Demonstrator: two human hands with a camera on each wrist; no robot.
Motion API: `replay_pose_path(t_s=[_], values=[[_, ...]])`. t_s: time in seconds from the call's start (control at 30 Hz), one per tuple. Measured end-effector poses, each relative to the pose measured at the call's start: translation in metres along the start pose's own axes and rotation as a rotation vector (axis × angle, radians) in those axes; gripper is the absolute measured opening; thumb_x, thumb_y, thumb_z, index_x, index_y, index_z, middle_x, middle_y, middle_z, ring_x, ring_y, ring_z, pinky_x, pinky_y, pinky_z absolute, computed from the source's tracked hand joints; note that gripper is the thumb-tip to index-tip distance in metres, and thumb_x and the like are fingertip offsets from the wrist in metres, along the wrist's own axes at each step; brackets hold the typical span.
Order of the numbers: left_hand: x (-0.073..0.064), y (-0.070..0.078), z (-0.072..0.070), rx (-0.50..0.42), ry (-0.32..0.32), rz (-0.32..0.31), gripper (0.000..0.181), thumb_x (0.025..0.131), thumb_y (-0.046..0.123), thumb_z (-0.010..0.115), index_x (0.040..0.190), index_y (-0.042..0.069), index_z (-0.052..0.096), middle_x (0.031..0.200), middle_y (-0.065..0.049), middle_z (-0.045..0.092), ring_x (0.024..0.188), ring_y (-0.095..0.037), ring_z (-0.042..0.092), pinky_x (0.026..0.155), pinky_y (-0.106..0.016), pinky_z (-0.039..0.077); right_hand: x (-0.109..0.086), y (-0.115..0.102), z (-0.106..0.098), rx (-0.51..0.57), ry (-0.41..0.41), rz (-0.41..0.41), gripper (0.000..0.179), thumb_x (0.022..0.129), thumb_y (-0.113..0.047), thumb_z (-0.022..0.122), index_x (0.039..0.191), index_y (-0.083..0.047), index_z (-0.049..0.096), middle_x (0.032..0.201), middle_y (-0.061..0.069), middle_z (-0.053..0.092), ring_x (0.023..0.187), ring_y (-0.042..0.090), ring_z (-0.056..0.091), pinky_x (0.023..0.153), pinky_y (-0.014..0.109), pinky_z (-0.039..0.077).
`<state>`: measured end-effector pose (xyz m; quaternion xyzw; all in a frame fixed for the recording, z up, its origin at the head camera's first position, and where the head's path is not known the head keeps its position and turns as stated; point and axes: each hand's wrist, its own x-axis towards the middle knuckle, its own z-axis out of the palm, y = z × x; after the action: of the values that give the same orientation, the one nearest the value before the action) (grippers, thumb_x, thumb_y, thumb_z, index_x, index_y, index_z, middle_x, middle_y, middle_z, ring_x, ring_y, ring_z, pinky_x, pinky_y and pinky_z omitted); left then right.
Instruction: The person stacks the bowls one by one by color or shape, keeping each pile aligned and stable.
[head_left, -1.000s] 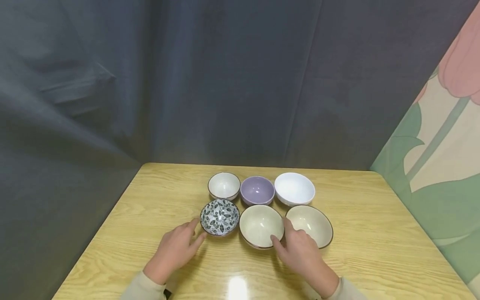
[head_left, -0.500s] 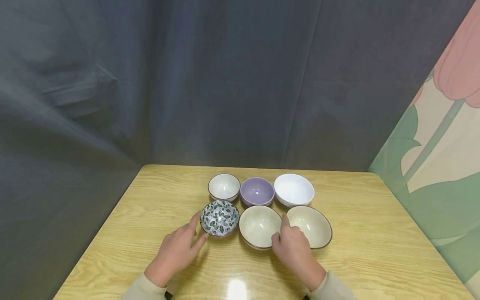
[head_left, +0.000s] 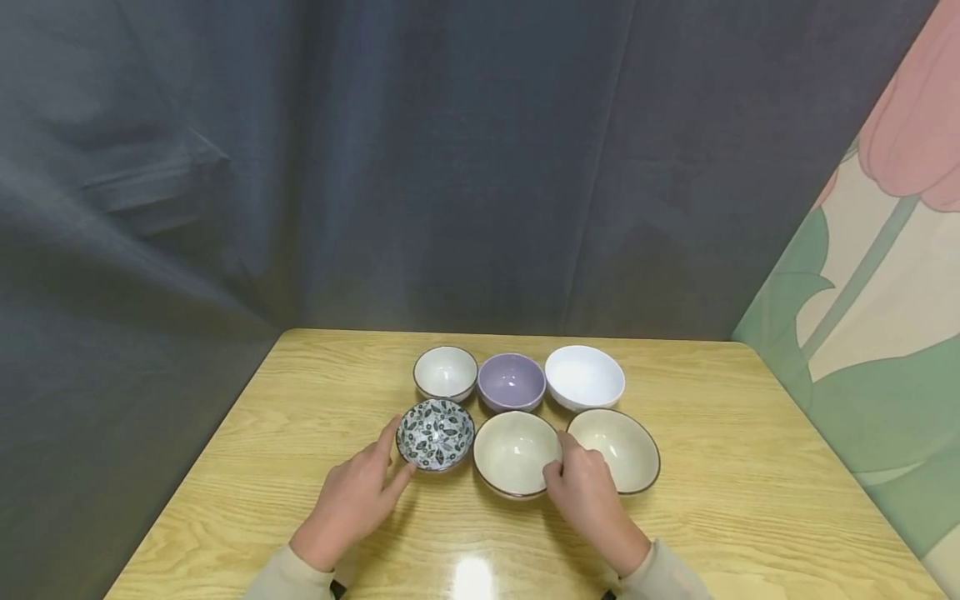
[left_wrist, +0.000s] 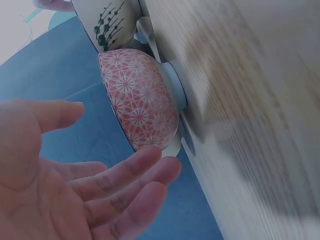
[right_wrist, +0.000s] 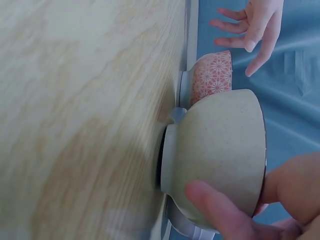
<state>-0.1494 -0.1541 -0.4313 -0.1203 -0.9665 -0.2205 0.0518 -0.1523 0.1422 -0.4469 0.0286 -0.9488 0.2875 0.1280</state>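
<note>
In the head view my left hand (head_left: 352,504) has its index finger and thumb apart beside a small bowl (head_left: 436,434) with a dark leaf pattern inside. The left wrist view shows this bowl's red flower-patterned outside (left_wrist: 142,100), with the fingertips close to its rim and wall. My right hand (head_left: 592,500) pinches the right rim of a cream bowl (head_left: 513,454), which has a brown edge. One finger (right_wrist: 210,202) lies along that bowl's outer wall in the right wrist view. Both bowls stand upright on the table.
Another cream bowl (head_left: 622,450) stands just right of the right hand. Behind are a small white bowl with a dark rim (head_left: 446,372), a purple bowl (head_left: 512,381) and a wider white bowl (head_left: 585,377). The wooden table (head_left: 300,400) ends at a dark curtain (head_left: 465,167).
The right index finger, extended between the two cream bowls before, is drawn in and bent at the rim; the thumb has drawn back from inside the bowl. The left hand barely moves.
</note>
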Motion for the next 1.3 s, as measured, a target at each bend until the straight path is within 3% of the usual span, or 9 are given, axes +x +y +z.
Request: replay_pose_path(t_s=[0.13,0.23,0.33,0.43,0.5,0.67,0.83,1.03,1.3], values=[[0.001,0.001,0.0,-0.006,0.025,-0.011,0.06,0.097,0.033,0.064,0.146,0.005,0.045,0.096,-0.01,0.072,0.078,-0.022,0.068,0.059,-0.044,0.054,-0.001,0.0,-0.002,0.011,0.012,-0.014,0.042,0.08,0.001,0.058,0.118,0.018,0.061,0.097,0.033,0.069,0.085,0.038,0.071,0.07,0.049,0.058],[0.002,0.004,-0.003,-0.028,0.069,-0.053,0.043,0.097,0.031,0.065,0.129,0.004,0.055,0.081,0.001,0.067,0.061,-0.013,0.058,0.05,-0.034,0.046,-0.003,-0.001,-0.003,0.016,0.025,-0.044,0.038,0.08,0.002,0.059,0.115,0.018,0.063,0.097,0.033,0.07,0.084,0.037,0.071,0.07,0.048,0.058],[0.004,0.009,-0.006,-0.081,0.111,-0.086,0.028,0.097,0.029,0.065,0.112,0.008,0.058,0.071,0.008,0.058,0.053,-0.007,0.047,0.046,-0.028,0.039,-0.004,0.0,-0.004,0.017,0.032,-0.068,0.031,0.079,0.003,0.059,0.107,0.014,0.066,0.082,0.024,0.07,0.071,0.028,0.066,0.062,0.043,0.056],[0.006,0.017,-0.009,-0.152,0.121,-0.066,0.021,0.096,0.028,0.065,0.106,0.011,0.058,0.071,0.011,0.057,0.052,-0.005,0.046,0.045,-0.027,0.038,-0.004,0.001,-0.006,0.02,0.031,-0.081,0.019,0.078,0.003,0.061,0.095,0.008,0.068,0.062,0.008,0.058,0.058,0.018,0.052,0.052,0.034,0.047],[0.009,0.023,-0.009,-0.218,0.103,-0.042,0.02,0.096,0.028,0.064,0.107,0.011,0.059,0.073,0.011,0.057,0.053,-0.005,0.047,0.046,-0.026,0.039,-0.002,0.002,-0.007,0.028,0.025,-0.082,0.018,0.079,0.003,0.062,0.095,0.007,0.068,0.055,0.0,0.048,0.053,0.014,0.044,0.047,0.029,0.04],[0.016,0.038,-0.005,-0.358,0.018,0.011,0.028,0.098,0.028,0.062,0.118,0.008,0.064,0.077,0.009,0.06,0.055,-0.004,0.051,0.05,-0.025,0.042,0.002,0.003,-0.016,0.067,0.003,-0.054,0.037,0.082,0.002,0.06,0.116,0.013,0.065,0.047,-0.01,0.045,0.043,0.005,0.041,0.042,0.023,0.034],[0.021,0.048,-0.001,-0.384,-0.057,0.079,0.031,0.101,0.023,0.055,0.123,0.004,0.066,0.082,0.004,0.064,0.057,-0.004,0.052,0.051,-0.025,0.044,0.004,0.003,-0.027,0.104,-0.013,-0.027,0.04,0.084,0.001,0.06,0.121,0.015,0.061,0.044,-0.01,0.049,0.039,0.002,0.043,0.038,0.022,0.034],[0.025,0.059,0.006,-0.439,-0.121,0.146,0.033,0.105,0.014,0.044,0.13,0.0,0.06,0.086,-0.004,0.07,0.055,-0.004,0.054,0.052,-0.024,0.045,0.005,0.004,-0.038,0.178,-0.043,0.018,0.038,0.088,0.0,0.06,0.123,0.014,0.061,0.053,-0.001,0.061,0.041,0.005,0.053,0.037,0.021,0.037],[0.032,0.07,0.018,-0.426,-0.132,0.124,0.042,0.108,0.029,0.039,0.136,0.004,0.056,0.086,0.002,0.07,0.07,-0.005,0.058,0.067,-0.029,0.048,0.006,0.006,-0.056,0.226,-0.056,0.056,0.034,0.091,-0.001,0.06,0.122,0.011,0.062,0.061,0.001,0.066,0.045,0.014,0.061,0.038,0.022,0.041]])
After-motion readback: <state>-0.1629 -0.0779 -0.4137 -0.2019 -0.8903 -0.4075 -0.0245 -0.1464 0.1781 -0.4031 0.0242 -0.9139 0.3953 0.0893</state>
